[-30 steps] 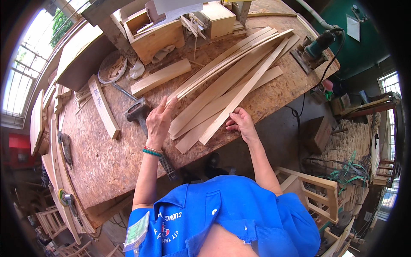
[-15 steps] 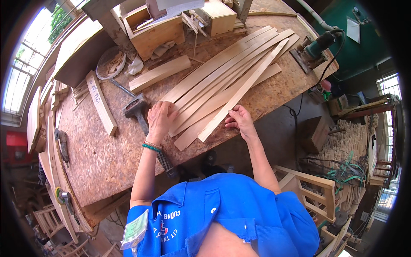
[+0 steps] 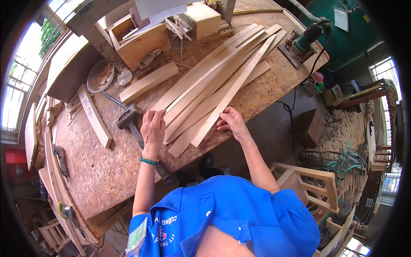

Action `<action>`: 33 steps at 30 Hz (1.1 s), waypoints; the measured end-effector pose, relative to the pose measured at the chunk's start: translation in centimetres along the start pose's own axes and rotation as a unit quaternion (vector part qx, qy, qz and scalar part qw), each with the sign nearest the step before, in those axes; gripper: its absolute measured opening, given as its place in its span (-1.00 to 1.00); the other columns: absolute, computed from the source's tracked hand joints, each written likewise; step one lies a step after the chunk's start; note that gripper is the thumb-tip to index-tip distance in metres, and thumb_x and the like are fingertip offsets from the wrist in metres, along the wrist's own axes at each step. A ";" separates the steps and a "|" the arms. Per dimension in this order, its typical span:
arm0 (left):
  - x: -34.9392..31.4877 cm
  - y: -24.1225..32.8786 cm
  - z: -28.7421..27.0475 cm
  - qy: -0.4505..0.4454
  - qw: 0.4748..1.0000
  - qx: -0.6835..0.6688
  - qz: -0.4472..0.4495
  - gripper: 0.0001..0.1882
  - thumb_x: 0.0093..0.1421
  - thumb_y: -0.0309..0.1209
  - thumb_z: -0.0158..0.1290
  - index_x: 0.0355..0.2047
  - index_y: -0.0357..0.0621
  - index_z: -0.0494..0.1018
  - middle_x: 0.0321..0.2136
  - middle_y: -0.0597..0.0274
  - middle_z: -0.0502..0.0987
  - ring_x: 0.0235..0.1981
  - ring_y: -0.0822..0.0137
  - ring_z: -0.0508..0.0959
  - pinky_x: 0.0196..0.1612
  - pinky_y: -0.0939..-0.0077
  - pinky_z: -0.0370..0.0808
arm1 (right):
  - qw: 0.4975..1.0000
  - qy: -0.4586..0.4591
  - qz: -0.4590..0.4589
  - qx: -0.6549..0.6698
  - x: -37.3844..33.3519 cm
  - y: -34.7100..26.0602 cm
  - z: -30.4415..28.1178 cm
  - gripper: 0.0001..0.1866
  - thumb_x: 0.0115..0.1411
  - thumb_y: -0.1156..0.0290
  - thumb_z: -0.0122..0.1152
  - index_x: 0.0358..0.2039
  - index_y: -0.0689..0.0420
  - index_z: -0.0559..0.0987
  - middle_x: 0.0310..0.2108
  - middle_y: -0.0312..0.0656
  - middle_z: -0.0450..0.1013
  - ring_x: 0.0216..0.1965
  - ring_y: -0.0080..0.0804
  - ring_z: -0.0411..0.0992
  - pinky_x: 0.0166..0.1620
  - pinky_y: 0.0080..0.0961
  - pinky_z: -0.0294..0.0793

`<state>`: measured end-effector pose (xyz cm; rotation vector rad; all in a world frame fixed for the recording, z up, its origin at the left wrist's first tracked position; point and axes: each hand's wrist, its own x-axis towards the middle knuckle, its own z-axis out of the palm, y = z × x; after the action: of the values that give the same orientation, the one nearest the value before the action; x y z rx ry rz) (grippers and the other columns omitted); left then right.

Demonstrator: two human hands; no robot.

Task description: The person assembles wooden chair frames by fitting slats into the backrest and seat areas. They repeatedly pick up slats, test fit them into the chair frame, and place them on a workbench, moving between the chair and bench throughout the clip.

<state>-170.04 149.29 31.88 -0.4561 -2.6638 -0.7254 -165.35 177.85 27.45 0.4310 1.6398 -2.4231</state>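
The workbench [image 3: 94, 180] carries wooden slats [image 3: 234, 90] on its top, loosely fanned and overlapping; they seem partway handled, spread but not evened up. Near the workbench's front edge, the left hand [image 3: 153, 128] narrowly pinches one's end; the right hand's [image 3: 233, 124] curled fingers meet another, hold unclear.

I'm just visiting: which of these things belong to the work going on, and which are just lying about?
Apparently in use:
long slats
left hand and right hand, at the slats
bench beneath

Apparently just lying about:
wood block
power tool
basket of scraps
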 end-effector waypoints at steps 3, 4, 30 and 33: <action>-0.2 0.6 -0.3 0.020 0.999 0.003 0.041 -0.59 0.04 -0.62 0.02 -0.09 0.05 0.47 -0.18 0.20 0.49 -0.24 0.21 0.53 -0.26 0.38 0.49 | 1.000 -0.003 0.003 -0.001 0.0 0.0 -0.2 -0.79 0.22 0.36 0.10 -0.22 0.19 0.37 -0.41 -0.23 0.44 -0.46 -0.53 0.46 -0.43 -0.57 0.58; -0.2 0.7 -0.3 0.030 0.998 -0.004 0.049 -0.57 0.04 -0.63 0.01 -0.07 0.07 0.48 -0.16 0.21 0.50 -0.24 0.22 0.53 -0.26 0.39 0.49 | 1.000 -0.005 0.006 0.000 0.1 -0.1 -0.1 -0.80 0.22 0.36 0.11 -0.23 0.17 0.38 -0.41 -0.25 0.44 -0.46 -0.55 0.46 -0.42 -0.57 0.58; 0.9 -2.1 2.2 -0.012 0.996 0.076 -0.035 -0.60 0.06 -0.34 0.12 -0.06 -0.08 0.42 -0.08 0.01 0.46 -0.04 0.03 0.43 -0.04 0.24 0.39 | 1.000 -0.018 -0.017 0.007 -0.2 0.3 0.4 -0.80 0.22 0.38 0.12 -0.22 0.20 0.39 -0.40 -0.24 0.46 -0.48 -0.56 0.47 -0.44 -0.59 0.58; 2.3 -2.2 2.6 -0.066 0.989 0.114 -0.068 -0.60 0.03 -0.39 0.12 -0.08 -0.08 0.41 -0.16 0.02 0.47 -0.10 0.03 0.44 -0.10 0.20 0.38 | 1.000 -0.012 -0.021 0.000 -0.2 0.4 -0.1 -0.80 0.22 0.37 0.11 -0.22 0.20 0.38 -0.41 -0.24 0.46 -0.48 -0.57 0.47 -0.44 -0.59 0.58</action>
<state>-173.60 149.40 29.77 -0.2730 -2.8811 -0.4317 -164.99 177.77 27.11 0.3711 1.6544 -2.4484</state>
